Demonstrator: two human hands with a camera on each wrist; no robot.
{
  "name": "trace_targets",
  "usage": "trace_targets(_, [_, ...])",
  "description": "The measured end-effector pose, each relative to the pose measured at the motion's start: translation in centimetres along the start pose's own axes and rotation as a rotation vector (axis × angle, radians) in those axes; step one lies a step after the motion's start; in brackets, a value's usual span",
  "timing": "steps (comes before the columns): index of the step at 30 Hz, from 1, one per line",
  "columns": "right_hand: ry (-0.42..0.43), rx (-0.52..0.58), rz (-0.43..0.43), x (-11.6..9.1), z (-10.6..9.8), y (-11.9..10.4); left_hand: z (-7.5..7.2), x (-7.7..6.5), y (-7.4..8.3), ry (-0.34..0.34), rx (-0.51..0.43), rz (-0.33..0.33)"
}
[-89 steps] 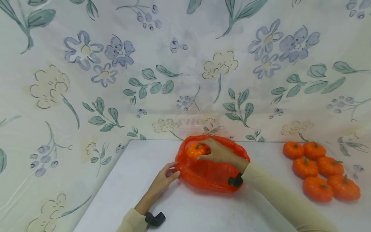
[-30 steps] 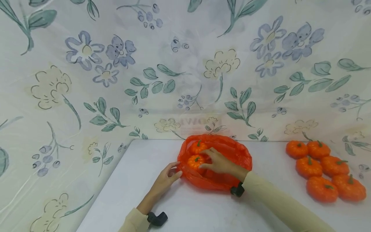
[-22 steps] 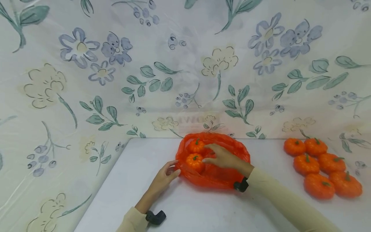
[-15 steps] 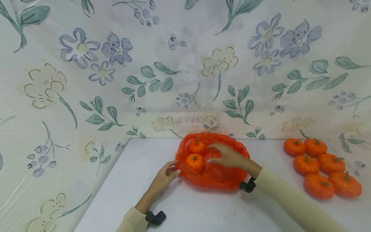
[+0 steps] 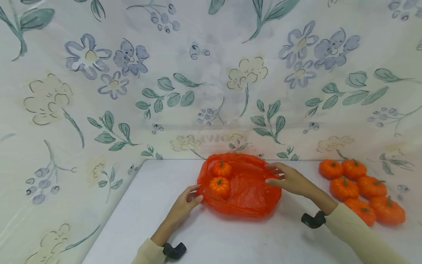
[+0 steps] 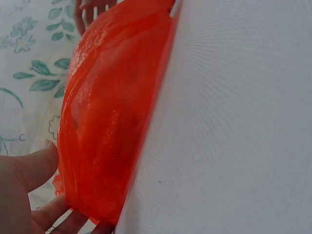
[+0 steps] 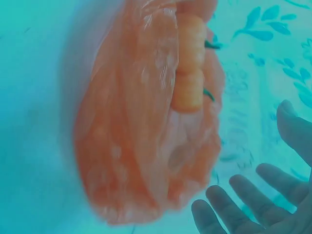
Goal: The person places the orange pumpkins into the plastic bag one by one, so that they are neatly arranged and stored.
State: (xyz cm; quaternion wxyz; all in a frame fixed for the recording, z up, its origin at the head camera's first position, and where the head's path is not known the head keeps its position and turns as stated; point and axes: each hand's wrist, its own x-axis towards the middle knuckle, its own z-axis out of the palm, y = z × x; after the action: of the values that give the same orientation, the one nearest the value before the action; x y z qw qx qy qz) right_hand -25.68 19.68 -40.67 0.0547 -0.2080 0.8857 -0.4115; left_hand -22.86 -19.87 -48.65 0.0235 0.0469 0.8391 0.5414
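Note:
An orange-red plastic bag [image 5: 254,190] lies with its mouth wide open on the white table. Two small orange pumpkins with green stems sit inside at its left: a rear pumpkin [image 5: 221,168] and a front pumpkin [image 5: 219,187]. My left hand [image 5: 182,207] touches the bag's left side, fingers and thumb spread; in the left wrist view some fingertips [image 6: 73,222] go partly out of sight at the bag's edge. At the bag's right rim hovers my right hand [image 5: 291,179], fingers spread and holding nothing. The right wrist view shows its fingers [image 7: 243,195] apart from the bag.
Several more pumpkins [image 5: 344,189] stand in two columns on the right side of the table [image 5: 158,187]. Behind the table hangs a floral-patterned sheet [image 5: 211,91]. Each wrist carries a black device [image 5: 313,220].
My right hand has let go of the front pumpkin, now beside the rear one in the bag, and moved right to the bag's rim. My left hand has stayed at the bag's left side.

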Motion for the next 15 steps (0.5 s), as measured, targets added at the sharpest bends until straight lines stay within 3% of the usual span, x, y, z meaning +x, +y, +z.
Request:
trace_targets(8, [0.120,-0.093,0.046,-3.4,-2.6,1.7,-0.2,0.2,0.2,0.004,0.001,0.001])
trace_targets(15, [0.143,-0.159,0.091,-6.0,-4.8,2.8,-0.1,0.1,-0.3,-0.003,-0.019,-0.008])
